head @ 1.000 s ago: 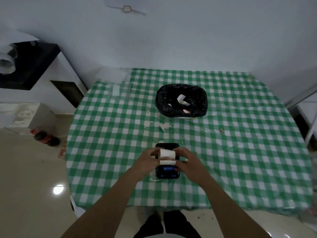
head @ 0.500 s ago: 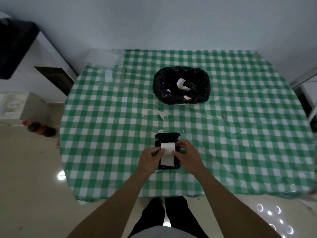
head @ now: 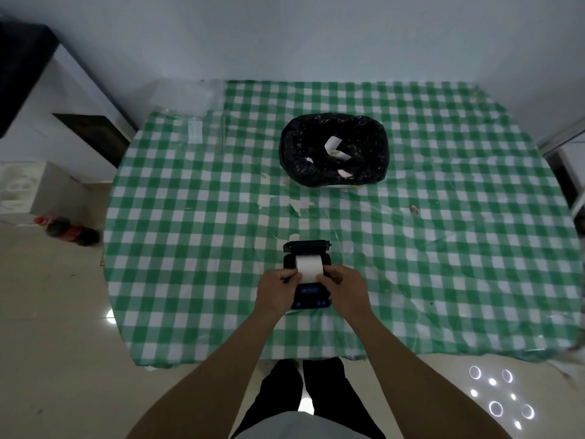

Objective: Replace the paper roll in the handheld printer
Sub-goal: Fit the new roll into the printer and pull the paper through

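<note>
A black handheld printer (head: 310, 300) lies on the green checked tablecloth (head: 190, 248) near the table's front edge, with its lid (head: 306, 246) flipped open toward the far side. A white paper roll (head: 308, 266) sits in the open compartment, and a strip of paper runs from it toward me over the printer body. My left hand (head: 277, 291) pinches the strip's left edge. My right hand (head: 346, 291) pinches its right edge. Both hands cover the sides of the printer.
A bin lined with a black bag (head: 334, 150) holds paper scraps at the middle back of the table. Clear plastic packaging (head: 186, 99) lies at the back left corner. Small paper bits (head: 300, 204) lie between bin and printer. A cola bottle (head: 68, 231) lies on the floor, left.
The roll was held just above the printer; it has since gone down into the open compartment. Both hands shifted to the edges of the paper strip. The camera tilted down.
</note>
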